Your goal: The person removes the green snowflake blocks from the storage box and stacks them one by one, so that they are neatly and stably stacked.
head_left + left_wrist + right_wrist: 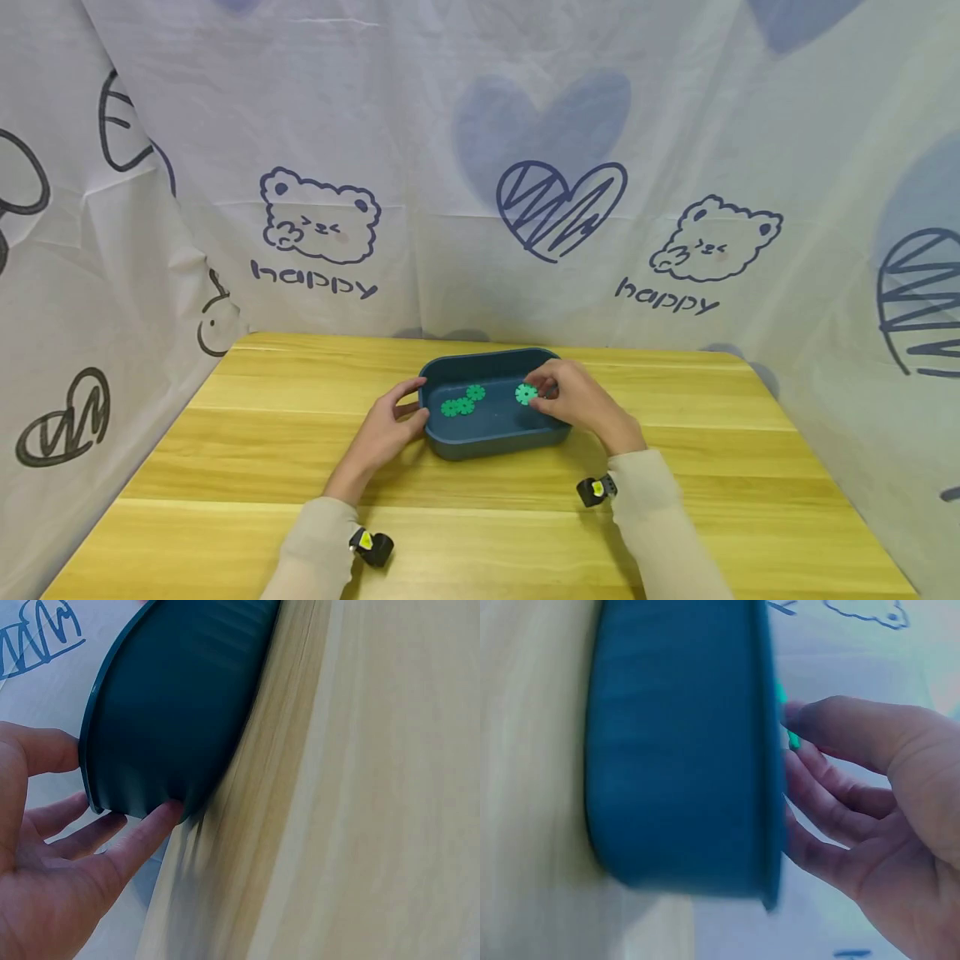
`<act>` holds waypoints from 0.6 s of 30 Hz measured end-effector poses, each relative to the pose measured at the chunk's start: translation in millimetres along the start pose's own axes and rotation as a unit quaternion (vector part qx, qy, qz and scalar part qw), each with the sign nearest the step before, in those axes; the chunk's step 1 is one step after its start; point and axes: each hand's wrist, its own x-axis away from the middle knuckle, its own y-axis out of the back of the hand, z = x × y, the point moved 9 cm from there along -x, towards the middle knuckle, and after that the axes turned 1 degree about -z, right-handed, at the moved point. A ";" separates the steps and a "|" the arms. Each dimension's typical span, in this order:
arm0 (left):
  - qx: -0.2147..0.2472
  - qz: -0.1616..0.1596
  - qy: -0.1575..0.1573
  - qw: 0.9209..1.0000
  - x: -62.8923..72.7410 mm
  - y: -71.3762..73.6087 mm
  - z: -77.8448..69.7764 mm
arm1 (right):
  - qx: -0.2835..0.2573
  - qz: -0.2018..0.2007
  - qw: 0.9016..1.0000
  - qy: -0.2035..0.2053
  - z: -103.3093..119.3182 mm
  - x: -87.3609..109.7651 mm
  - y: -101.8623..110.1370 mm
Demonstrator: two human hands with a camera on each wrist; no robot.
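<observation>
A dark blue plastic bin [491, 446] sits on the wooden table. Its left end is held by my left hand [384, 429]; in the left wrist view the thumb is at the rim and the fingers [154, 832] touch the end wall. Over the right part of the bin, my right hand [581, 402] pinches a green snowflake disc [525, 394] between thumb and fingers. The bin's wall hides most of that disc in the right wrist view. Inside, toward the left, lie three more green snowflake discs [466, 406] close together on the bin's floor.
The wooden table [712, 500] reaches back to a white cloth [435, 275] printed with hearts and bears, which hangs behind and along both sides. A small black camera [372, 547] is strapped to the left wrist, another camera [595, 491] to the right wrist.
</observation>
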 end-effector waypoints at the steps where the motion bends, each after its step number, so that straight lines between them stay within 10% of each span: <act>1: 0.000 0.001 0.001 1.000 -0.3 -0.2 0.6 | 0.002 -0.003 1.000 0.001 0.1 5.5 4.5; 18: -0.011 -0.003 -0.005 1.000 2.2 1.2 -3.0 | 0.022 -0.029 0.999 -0.032 -42.8 79.4 49.7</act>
